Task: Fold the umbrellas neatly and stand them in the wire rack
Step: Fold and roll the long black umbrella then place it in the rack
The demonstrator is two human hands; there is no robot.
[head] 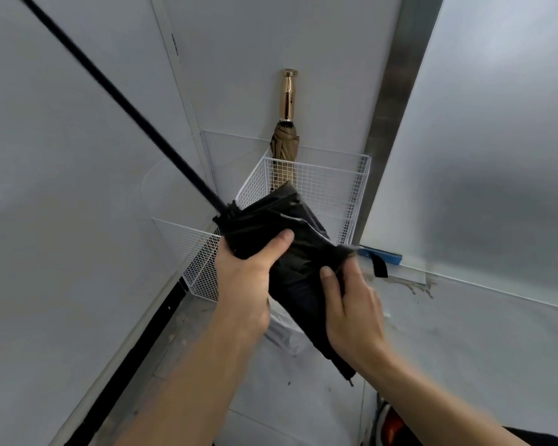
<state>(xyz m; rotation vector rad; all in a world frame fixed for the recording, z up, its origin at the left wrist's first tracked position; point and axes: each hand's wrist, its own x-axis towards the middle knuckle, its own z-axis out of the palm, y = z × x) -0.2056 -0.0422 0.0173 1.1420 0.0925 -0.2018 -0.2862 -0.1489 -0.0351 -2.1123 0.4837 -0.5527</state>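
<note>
Black umbrella (290, 220): collapsed, canopy bunched in loose folds, not yet wrapped; held in the air in front of the rack (322, 178), outside it, its upper folds overlapping the rack's near rim in view. Shaft (116, 91): thin, black, extended, running from the canopy up to the upper left corner. Tip end (348, 376): points down and to the right, below the right wrist. Strap (380, 265): black, hanging loose at the right edge of the canopy. Left hand (248, 268): grips the canopy near where the shaft comes out, thumb laid across the cloth, fingers wrapped behind and hidden. Right hand (351, 304): blurred; holds the lower canopy, thumb on the near side, fingers curled round the far edge. Rack: white wire mesh, open top, standing on the floor in a corner against the wall. Tan umbrella (284, 146): folded, standing upright in the rack's back left corner, leaning on the wall, gold handle (289, 94) uppermost. Second mesh section (194, 252): white, lower and to the left, partly behind the left hand; whether it is joined to the rack cannot be told. Blue tape (384, 255): strip at the foot of the right-hand panel.
</note>
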